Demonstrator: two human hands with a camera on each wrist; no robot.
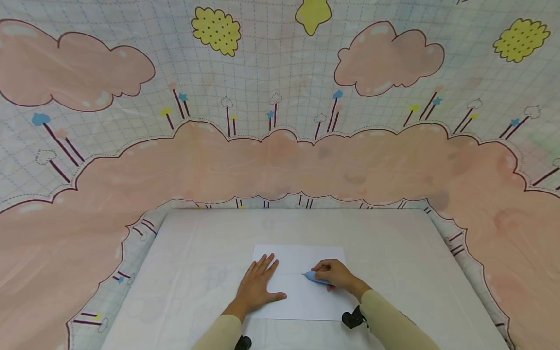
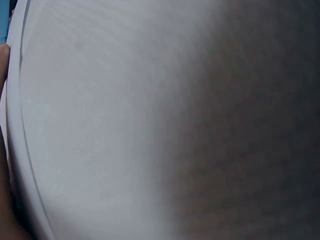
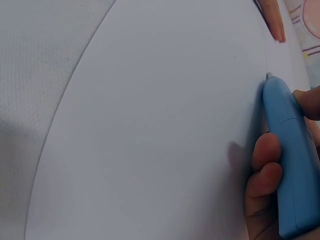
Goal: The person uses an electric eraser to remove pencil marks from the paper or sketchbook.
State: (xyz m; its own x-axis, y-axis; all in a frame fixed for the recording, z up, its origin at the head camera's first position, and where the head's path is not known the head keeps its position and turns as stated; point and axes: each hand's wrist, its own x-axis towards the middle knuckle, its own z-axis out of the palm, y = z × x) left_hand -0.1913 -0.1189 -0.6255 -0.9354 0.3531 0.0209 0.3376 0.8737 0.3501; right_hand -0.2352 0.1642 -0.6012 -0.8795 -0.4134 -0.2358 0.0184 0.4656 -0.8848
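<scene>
A white sheet of paper (image 1: 302, 304) lies on the white tabletop. My left hand (image 1: 258, 284) rests flat on its left side, fingers spread and thumb pointing right. My right hand (image 1: 337, 273) grips a light blue utility knife (image 3: 292, 165) over the right half of the sheet. The knife's short, pointed metal tip faces left and meets the paper, where a faint line runs on from it. In the right wrist view, the thumb and curled fingers are on opposite sides of the knife's body. The left wrist view shows mostly blurred white surface, with a sliver of hand (image 2: 4, 65) at its edge.
The white tabletop (image 1: 197, 253) extends around the paper. Behind and beside it hangs or lies a patterned cloth (image 1: 306, 165) with pink clouds and a grid. Dark straps (image 1: 353, 318) sit at both wrists, by the beige sleeves (image 1: 389, 318).
</scene>
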